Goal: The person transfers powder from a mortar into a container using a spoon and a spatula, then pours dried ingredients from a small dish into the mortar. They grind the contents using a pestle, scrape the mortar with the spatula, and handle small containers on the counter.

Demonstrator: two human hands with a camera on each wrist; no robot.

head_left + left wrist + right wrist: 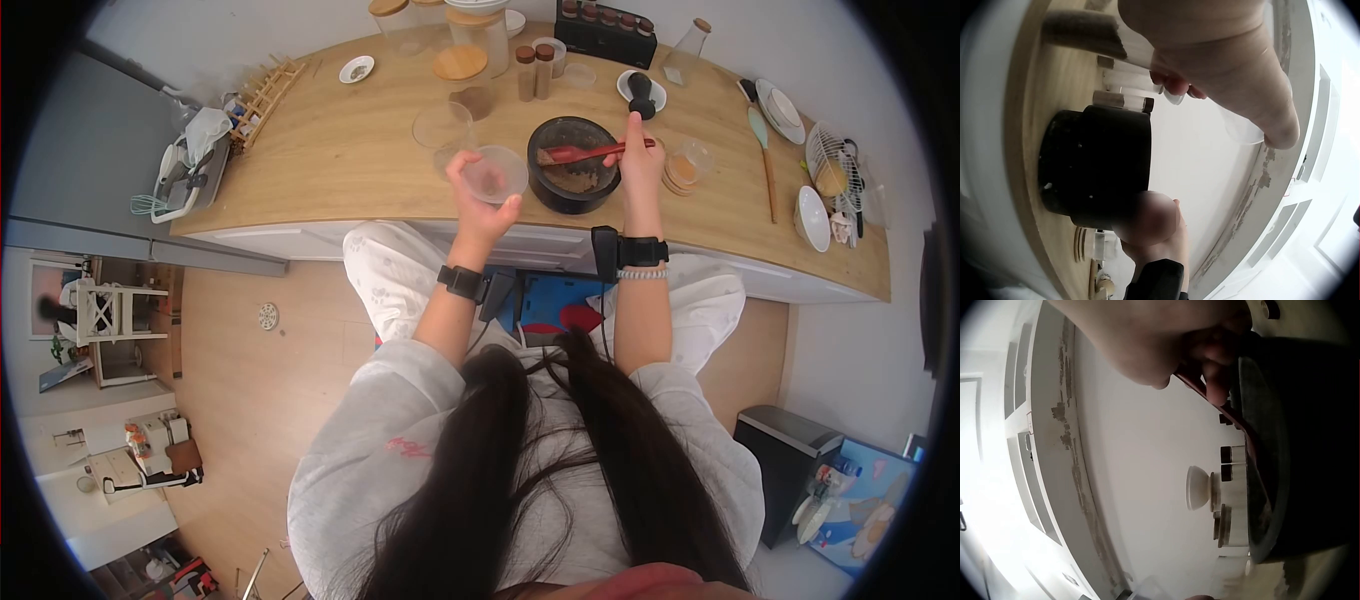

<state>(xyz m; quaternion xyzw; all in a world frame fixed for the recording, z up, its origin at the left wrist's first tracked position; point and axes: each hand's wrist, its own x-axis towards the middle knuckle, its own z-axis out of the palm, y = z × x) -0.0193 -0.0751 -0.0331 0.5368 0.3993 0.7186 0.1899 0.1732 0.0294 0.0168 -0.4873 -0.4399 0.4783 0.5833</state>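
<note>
My left hand [484, 212] grips a clear plastic cup [497, 172] just left of a black mortar [572, 202]. Some brownish residue shows through the cup. My right hand [640, 165] holds a red spatula [578, 154] by its handle, over the right rim of the mortar. The spatula's head reaches inside, above brown crumbly material [572, 181] at the bottom. In the right wrist view the spatula [1254, 445] slants down past the rim. Part of the cup [1242, 128] shows behind my left fingers in the left wrist view.
Behind the mortar stand two spice bottles [534, 78] and a black spice rack [603, 32]. A black pestle [641, 92] lies in a white dish. Clear jars with wooden lids [461, 62] stand back left. Wooden coasters [680, 174], a green-headed spatula [764, 150] and a wire basket [832, 160] are to the right.
</note>
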